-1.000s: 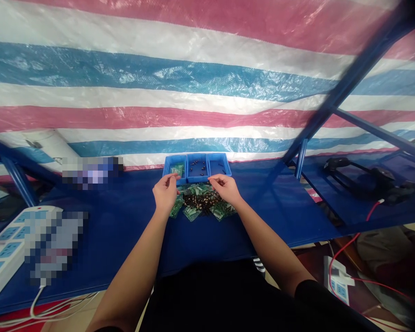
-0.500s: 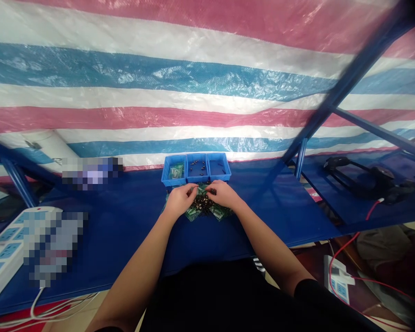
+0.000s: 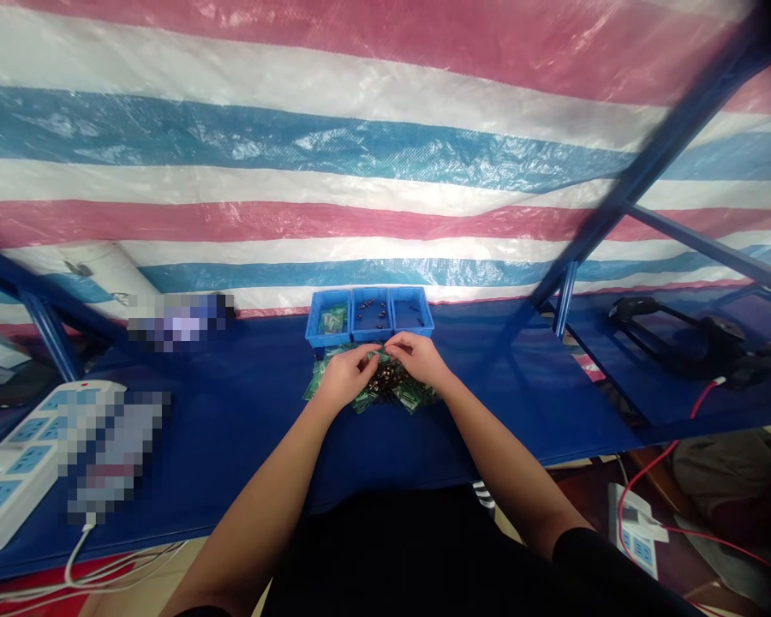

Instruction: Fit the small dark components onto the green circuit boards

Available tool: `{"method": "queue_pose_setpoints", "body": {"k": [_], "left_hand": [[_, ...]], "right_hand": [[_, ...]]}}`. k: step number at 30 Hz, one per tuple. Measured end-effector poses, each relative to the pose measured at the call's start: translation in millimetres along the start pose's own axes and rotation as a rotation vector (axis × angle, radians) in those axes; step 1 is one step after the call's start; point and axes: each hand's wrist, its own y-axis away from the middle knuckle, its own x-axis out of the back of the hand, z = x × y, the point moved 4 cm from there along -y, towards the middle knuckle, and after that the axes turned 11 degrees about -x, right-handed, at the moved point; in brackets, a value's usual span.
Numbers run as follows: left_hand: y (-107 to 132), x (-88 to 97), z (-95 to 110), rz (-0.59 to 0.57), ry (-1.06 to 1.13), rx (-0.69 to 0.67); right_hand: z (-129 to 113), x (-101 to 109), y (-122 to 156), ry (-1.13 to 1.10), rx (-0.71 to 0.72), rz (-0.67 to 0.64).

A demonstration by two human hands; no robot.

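Striped tarpaulin point(image 3: 295, 154) in red, white and blue closes off the far side of the workstation. Blue steel frame struts point(image 3: 623, 197) cross the upper right.

A blue cloth covers the desk point(image 3: 231, 428). At far centre, against the tarpaulin, three blue bins point(image 3: 314, 332) stand side by side, touching. The left bin contains green boards point(image 3: 332, 319). The middle and right bins contain small dark parts point(image 3: 373, 308).

A pile of green circuit boards point(image 3: 406, 396) lies just in front of the bins, with dark components point(image 3: 385, 380) heaped on its centre.

The left hand point(image 3: 343, 377) rests on the left part of the pile, fingers curled toward the centre. The right hand point(image 3: 417, 358) rests on the right part, fingers bent and fingertips drawn together. The fingertips of both hands meet over the dark components. Whether either hand grips a part cannot be determined at this size.

A white power strip point(image 3: 13, 446) lies at the near left edge of the desk. A black device point(image 3: 681, 334) sits on the far right section, with a red cable point(image 3: 700, 398) running down from it. A second power strip point(image 3: 636, 536) lies on the floor at near right.
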Motion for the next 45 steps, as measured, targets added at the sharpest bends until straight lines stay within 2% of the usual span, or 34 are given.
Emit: {"method": "queue_pose_setpoints", "body": {"k": [3,7,13,18,27,32,36,39,42,45], "left_hand": [[-0.4,-0.1,2.9,0.003,0.028,-0.019],[-1.2,-0.6,7.0,-0.002,0.064,-0.074],[0.9,-1.2,3.4,0.059,0.000,-0.096],[2.1,-3.2,2.9,0.045,-0.016,-0.103],[0.4,-3.0,8.7,0.034,-0.033,-0.138],[1.8,-1.8,5.3,0.075,-0.042,-0.130],[3.4,-0.7,2.9,0.139,-0.069,-0.107],[3.2,0.6,4.3,0.181,-0.062,-0.147],[2.1,1.5,5.9,0.172,-0.043,-0.176],[1.3,1.9,5.7,0.135,-0.037,-0.151]], "right_hand": [[-1.6,-2.2,1.0,-0.103,-0.056,-0.040],[-6.5,-1.9,3.0,-0.133,-0.084,-0.051],[-7.2,-3.8,2.6,-0.178,-0.080,-0.081],[-2.8,-5.0,0.6,-0.229,-0.104,-0.067],[-4.8,-5.8,1.3,-0.228,-0.078,-0.029],[-6.5,-7.4,1.2,-0.299,-0.062,-0.107],[-4.9,-5.7,-0.1,-0.339,-0.048,-0.076],[-3.5,-4.2,-0.4,-0.336,-0.058,-0.046],[-5.5,-3.8,0.8,-0.310,-0.052,-0.054],[-8.3,-3.9,2.1,-0.323,-0.043,-0.073]]}}
